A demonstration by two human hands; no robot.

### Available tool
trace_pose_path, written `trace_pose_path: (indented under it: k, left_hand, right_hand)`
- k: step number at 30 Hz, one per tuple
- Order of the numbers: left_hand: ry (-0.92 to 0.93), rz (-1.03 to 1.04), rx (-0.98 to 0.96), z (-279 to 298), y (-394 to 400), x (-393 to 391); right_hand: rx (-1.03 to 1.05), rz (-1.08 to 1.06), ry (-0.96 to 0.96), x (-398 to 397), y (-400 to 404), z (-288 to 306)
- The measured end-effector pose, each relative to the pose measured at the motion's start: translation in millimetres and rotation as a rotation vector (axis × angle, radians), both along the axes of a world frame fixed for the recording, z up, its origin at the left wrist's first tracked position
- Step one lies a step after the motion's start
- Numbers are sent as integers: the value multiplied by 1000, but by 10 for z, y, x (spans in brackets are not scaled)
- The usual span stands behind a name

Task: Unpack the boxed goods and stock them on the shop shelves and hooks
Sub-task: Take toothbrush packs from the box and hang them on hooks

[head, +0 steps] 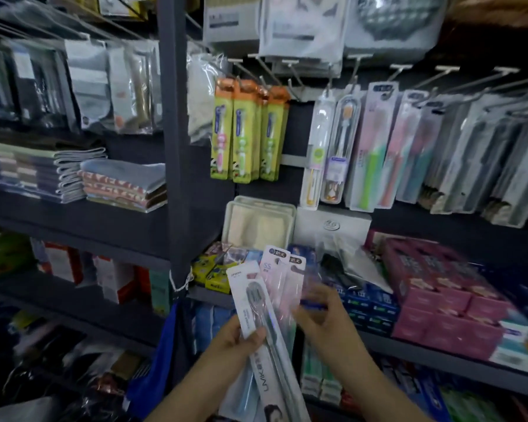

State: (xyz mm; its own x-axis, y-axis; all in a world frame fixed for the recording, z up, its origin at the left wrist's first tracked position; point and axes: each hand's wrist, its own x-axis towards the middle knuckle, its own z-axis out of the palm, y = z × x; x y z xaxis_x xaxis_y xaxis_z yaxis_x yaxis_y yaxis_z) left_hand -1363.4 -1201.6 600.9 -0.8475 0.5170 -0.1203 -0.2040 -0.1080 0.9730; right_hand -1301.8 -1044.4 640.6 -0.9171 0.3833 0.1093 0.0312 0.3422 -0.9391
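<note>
Left hand point(241, 339) grips a fan of toothbrush packs point(265, 303) upright while right-hand fingers point(317, 303) pinch 1, seemingly to hang on hooks point(290, 71).

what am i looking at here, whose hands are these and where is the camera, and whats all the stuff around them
There is no machine here. It is one picture from a wide-angle camera worn on a person's head, looking forward and down, so the two bare hands at the bottom are that person's own.

The left hand has its grip on a fan of packaged toothbrushes: a white pack in front, pink ones behind. The right hand reaches toward the pink packs; it is blurred, so I cannot tell whether it holds one.

Ahead are dark shop shelves. More toothbrush packs hang on hooks, with green and orange children's toothbrush boxes to their left. Folded cloths lie on a left shelf, and pink boxes are stacked on the right shelf.
</note>
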Motion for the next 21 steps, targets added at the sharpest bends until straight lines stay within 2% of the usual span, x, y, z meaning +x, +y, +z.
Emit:
trace_pose_path:
  k: [6, 9, 17, 21]
  left_hand:
    - [136, 51, 95, 412, 548, -86]
    - [170, 18, 73, 609, 841, -98]
    - [219, -222, 111, 990, 1389, -143]
    - [259, -219, 128, 1074, 1641, -158]
  right_hand:
    - [207, -3, -70, 254, 179, 5]
    - [166, -90, -59, 248, 390, 152]
    - [63, -275, 206, 316, 1021, 447]
    - [24, -325, 253, 338, 1253, 556]
